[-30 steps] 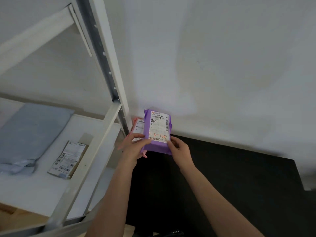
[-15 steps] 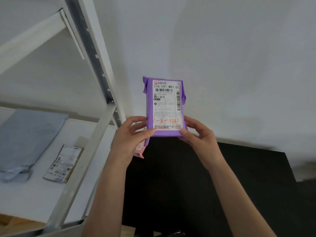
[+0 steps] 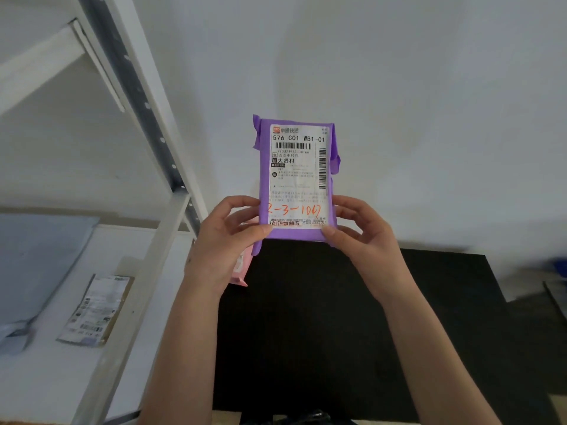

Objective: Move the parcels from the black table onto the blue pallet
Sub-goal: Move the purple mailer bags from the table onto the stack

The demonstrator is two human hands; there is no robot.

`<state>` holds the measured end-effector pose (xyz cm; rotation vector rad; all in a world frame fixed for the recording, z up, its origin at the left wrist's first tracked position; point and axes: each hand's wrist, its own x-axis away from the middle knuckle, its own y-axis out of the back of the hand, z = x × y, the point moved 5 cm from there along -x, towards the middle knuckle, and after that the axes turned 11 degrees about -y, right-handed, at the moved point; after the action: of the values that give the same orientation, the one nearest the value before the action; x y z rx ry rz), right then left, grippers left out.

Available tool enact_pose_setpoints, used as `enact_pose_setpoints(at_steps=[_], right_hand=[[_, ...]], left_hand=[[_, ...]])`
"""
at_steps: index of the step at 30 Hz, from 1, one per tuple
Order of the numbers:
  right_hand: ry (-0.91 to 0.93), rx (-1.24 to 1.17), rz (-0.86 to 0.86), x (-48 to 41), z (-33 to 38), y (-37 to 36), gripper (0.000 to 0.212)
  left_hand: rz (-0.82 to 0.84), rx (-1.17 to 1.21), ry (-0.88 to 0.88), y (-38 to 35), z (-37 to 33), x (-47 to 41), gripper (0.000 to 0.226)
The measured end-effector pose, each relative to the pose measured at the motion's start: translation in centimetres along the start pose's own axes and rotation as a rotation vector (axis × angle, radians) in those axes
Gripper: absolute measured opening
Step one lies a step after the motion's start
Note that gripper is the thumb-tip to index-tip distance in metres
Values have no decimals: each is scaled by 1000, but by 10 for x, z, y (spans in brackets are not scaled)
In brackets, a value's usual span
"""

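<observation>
The purple parcel (image 3: 296, 179) is a flat, plastic-wrapped packet held upright above the far edge of the black worktop (image 3: 368, 317), clear of its surface. Its white shipping label faces the camera, with barcodes, "576 C01 WB1-01" and orange handwriting. The left grip (image 3: 227, 237) and right grip (image 3: 362, 237) pinch its lower corners. A pink parcel (image 3: 241, 271) shows partly behind the left grip; whether it is held is unclear.
</observation>
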<state>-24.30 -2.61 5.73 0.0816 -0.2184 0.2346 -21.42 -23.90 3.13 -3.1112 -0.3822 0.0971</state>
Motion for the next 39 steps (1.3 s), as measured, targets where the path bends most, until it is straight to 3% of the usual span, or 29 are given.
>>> enact_pose_setpoints(at_steps=[20, 31, 39], right_hand=[[-100, -132, -359, 76, -43, 65, 41], [-95, -132, -519, 157, -59, 157, 40], [-71, -134, -624, 251, -88, 268, 39]], left_hand=[[417, -4, 17, -92, 11, 9, 31], [598, -14, -23, -205, -2, 67, 32], [697, -3, -15, -327, -4, 150, 31]])
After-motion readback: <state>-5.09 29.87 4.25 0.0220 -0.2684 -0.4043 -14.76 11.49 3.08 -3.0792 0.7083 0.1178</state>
